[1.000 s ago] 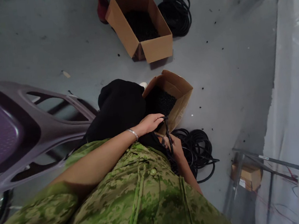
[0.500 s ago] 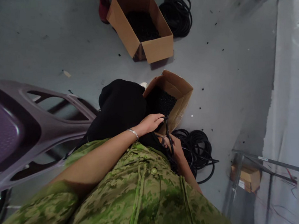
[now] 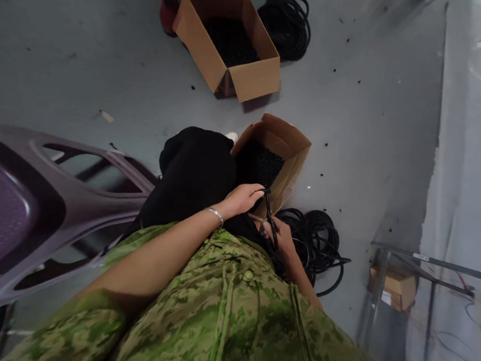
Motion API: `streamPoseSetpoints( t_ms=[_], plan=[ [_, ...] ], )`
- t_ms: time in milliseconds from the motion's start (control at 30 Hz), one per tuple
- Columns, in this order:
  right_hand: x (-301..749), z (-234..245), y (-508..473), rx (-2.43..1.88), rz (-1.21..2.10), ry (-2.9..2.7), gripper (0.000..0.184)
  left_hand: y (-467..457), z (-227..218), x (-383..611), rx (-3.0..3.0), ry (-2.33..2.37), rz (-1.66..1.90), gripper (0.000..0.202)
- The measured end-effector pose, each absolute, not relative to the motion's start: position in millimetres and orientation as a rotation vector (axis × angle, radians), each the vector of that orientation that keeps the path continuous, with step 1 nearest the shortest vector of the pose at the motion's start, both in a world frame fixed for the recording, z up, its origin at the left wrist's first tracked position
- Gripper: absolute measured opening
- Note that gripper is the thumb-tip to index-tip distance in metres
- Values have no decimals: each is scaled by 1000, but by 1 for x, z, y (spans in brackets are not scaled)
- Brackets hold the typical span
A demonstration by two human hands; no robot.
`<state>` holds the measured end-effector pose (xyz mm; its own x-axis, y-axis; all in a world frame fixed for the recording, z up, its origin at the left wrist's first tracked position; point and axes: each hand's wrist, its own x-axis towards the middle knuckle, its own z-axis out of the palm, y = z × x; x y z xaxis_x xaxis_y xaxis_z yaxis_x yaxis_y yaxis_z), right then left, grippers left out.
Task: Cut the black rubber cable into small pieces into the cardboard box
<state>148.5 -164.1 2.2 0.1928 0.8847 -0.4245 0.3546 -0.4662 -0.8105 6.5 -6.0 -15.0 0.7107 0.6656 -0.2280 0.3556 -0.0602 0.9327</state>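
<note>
While the left hand (image 3: 242,199) pinches a thin black tube (image 3: 266,191) beside a creased cardboard box (image 3: 293,139) of grainy black bits (image 3: 268,163), the right hand (image 3: 282,236) curls snugly round a slim, looped tool (image 3: 269,207).

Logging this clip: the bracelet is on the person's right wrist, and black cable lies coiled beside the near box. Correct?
No: the bracelet is on the wrist of the left hand, as the head view shows. Black cable does lie coiled beside the near box.
</note>
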Motion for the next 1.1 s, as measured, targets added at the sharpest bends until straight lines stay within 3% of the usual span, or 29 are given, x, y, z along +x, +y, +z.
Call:
streamPoseSetpoints(
  t_ms=[867,1100],
  plan=[
    [139,-11,-167,-2089,1006,-1174,50,-7,2,6,1579,955,238,29],
    [144,-8,-164,-1970,1199,-1139,48,-7,-5,7,1576,884,314,27]
  ],
)
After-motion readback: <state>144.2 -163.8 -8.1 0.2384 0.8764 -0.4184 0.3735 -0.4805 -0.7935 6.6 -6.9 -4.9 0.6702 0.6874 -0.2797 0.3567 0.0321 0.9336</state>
